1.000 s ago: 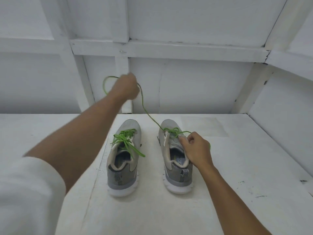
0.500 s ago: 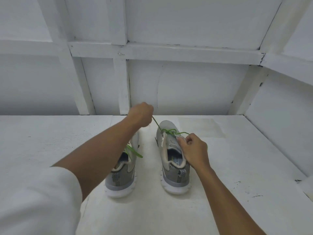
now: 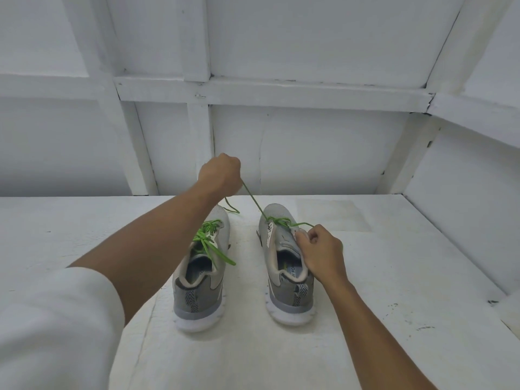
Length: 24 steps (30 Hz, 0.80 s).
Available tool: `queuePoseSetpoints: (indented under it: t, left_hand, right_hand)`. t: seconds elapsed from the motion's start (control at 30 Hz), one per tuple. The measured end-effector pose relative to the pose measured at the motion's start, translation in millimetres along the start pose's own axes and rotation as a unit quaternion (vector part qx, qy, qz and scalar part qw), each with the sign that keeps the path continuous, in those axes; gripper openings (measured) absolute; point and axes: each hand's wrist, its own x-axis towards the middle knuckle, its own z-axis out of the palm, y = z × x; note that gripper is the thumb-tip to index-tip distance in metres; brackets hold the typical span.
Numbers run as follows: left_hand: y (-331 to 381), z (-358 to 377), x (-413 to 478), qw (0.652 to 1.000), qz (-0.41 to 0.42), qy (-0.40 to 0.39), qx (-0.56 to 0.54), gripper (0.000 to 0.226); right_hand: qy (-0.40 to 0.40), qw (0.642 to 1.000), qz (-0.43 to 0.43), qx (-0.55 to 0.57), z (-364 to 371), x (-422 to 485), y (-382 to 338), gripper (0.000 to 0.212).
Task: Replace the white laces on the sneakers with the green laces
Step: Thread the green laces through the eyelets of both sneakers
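Two grey sneakers stand side by side on the white table, heels toward me. The left sneaker point(image 3: 201, 288) is laced with a green lace point(image 3: 209, 239) whose ends hang loose over its opening. On the right sneaker point(image 3: 287, 280) a second green lace point(image 3: 254, 202) runs through the front eyelets only. My left hand point(image 3: 221, 174) is raised above the toes and shut on one end of this lace, holding it taut. My right hand point(image 3: 320, 253) rests on the right sneaker's right side, pinching the lace's other end by the eyelets.
The white table point(image 3: 394, 277) is bounded by a white panelled wall at the back and on the right. A raised white ledge point(image 3: 509, 308) sits at the right edge. No white laces are in view.
My left hand came down from high up to just over the toes, then rose a little, drawing the lace through the right sneaker. My right hand stayed on the sneaker.
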Motion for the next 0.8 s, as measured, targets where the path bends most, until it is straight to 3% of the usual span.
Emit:
queuePoseSetpoints:
  t: [0.23,0.4,0.47,0.6,0.67,0.8]
  left_hand:
    - [-3.4,-13.6,3.6,0.997,-0.043,-0.001,-0.059,0.004]
    - [-0.7,-20.6,10.7,0.989,-0.039,0.001,-0.145,0.018]
    - [7.1,-25.9,13.1,0.976,-0.026,-0.040,-0.214,0.019]
    - [28.4,-47.3,5.5,0.917,-0.037,-0.188,-0.350,0.017]
    - [34.5,-52.0,2.3,0.909,-0.030,-0.232,-0.344,0.021]
    - [34.5,-52.1,-1.9,0.931,-0.024,-0.300,-0.208,0.026]
  right_hand:
    - [0.005,1.000,-0.002,-0.007,2.8,0.4,0.6,0.032]
    - [0.006,1.000,-0.004,-0.002,2.8,0.8,1.7,0.032]
    - [0.009,1.000,-0.005,-0.003,3.4,1.0,2.1,0.032]
    - [0.006,1.000,-0.010,-0.009,4.2,1.6,2.2,0.031]
    - [0.006,1.000,-0.009,-0.009,3.9,1.7,1.6,0.031]
    - [0.004,1.000,-0.008,-0.007,4.0,2.2,2.3,0.032]
